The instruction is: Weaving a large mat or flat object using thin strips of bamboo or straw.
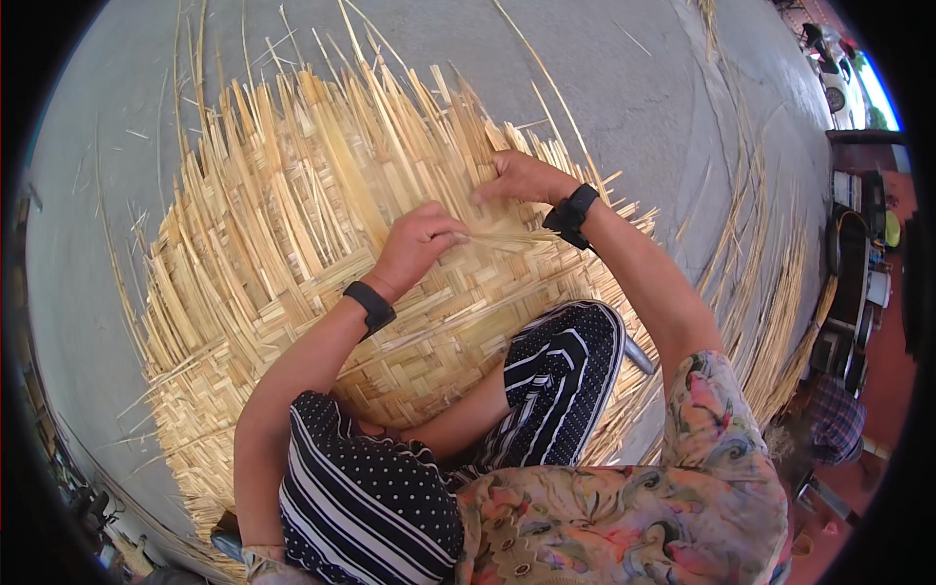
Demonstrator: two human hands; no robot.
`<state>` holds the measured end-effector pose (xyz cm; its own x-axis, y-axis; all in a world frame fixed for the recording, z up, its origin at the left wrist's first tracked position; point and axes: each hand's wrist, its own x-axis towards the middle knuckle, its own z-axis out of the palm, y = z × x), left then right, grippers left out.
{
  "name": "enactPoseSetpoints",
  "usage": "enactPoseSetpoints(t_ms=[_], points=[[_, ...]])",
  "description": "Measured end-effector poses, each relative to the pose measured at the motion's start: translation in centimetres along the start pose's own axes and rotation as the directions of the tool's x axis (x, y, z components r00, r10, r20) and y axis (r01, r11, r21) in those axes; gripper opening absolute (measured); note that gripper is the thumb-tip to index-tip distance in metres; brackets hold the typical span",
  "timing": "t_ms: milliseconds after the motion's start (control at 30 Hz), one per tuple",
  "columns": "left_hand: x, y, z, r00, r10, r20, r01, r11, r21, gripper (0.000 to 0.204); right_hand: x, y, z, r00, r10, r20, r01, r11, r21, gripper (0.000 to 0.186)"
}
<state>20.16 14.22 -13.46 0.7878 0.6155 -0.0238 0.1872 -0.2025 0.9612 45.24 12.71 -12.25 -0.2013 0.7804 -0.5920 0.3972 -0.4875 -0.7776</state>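
Note:
A partly woven mat (419, 361) of pale split cane spreads beneath me, its loose strips (322, 195) sticking up toward the top. My left hand (427, 234) pinches a pale flat strip (507, 244) near the middle, where woven and loose parts meet. Above and to the right, my right hand (522, 180) is bent among the upright strips; its thumb is blurred, so whether it grips any is unclear. Both wrists wear black bands. My folded legs in black-and-white patterned cloth rest on the mat.
The mat lies on a grey floor (107, 253). Long loose strips (760, 322) form a heap at the right. Beyond them are piled containers (877, 288), a crouching person in checked cloth (834, 419) and a white vehicle (834, 73). Dark clutter lines the far left edge.

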Motion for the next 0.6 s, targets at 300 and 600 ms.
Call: enactPoseSetpoints(t_ms=[300, 600], points=[[-0.2, 0.6, 0.9, 0.998, -0.019, -0.068, 0.017, 0.999, -0.039, 0.011, -0.6, -0.1, 1.1, 0.987, -0.112, -0.112, 0.096, 0.986, -0.134, 0.037], [3.2, -1.9, 1.6, 0.905, -0.408, -0.116, 0.393, 0.91, -0.133, 0.024, -3.7, 1.2, 3.2, 0.961, -0.135, -0.241, 0.243, 0.831, 0.501, 0.05]])
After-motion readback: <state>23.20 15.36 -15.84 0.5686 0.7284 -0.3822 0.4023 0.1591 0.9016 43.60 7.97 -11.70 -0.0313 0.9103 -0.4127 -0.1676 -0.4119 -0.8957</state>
